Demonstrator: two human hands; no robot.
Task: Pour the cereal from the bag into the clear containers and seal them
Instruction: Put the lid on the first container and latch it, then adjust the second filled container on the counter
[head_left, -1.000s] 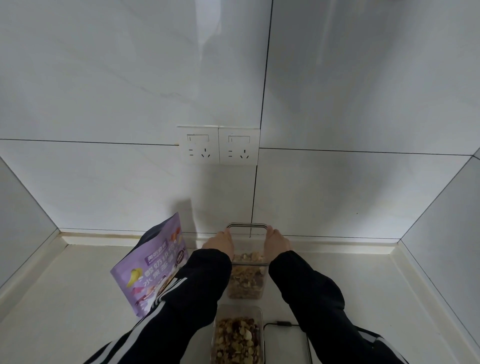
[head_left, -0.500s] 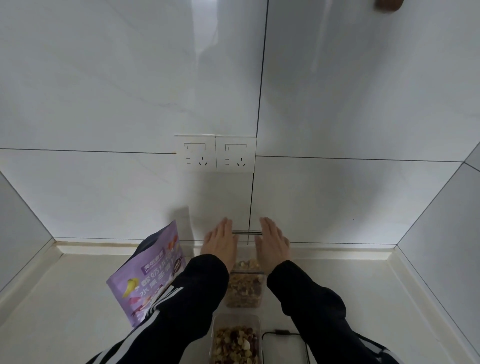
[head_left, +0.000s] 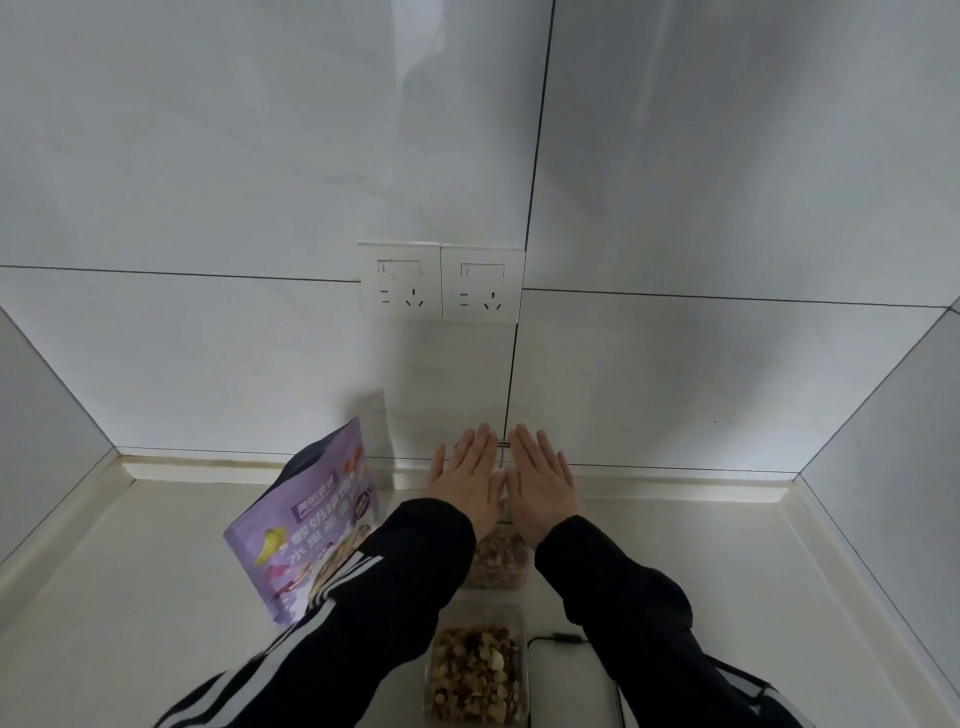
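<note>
A tall clear container (head_left: 497, 564) filled with cereal stands on the counter near the wall. My left hand (head_left: 466, 480) and my right hand (head_left: 540, 480) lie flat, palms down, side by side on its top, fingers stretched toward the wall. The top and lid are mostly hidden under my hands. A second clear container (head_left: 475, 670) full of cereal sits nearer to me, uncovered. The purple cereal bag (head_left: 306, 522) stands upright to the left, partly behind my left sleeve.
A clear lid with a dark rim (head_left: 571, 680) lies on the counter right of the near container. Two white wall sockets (head_left: 440, 282) sit above. Tiled walls close in the pale counter (head_left: 130, 597) at back and both sides.
My hands moved from gripping the far container's sides to resting flat on its top, closer together. The camera tilted slightly.
</note>
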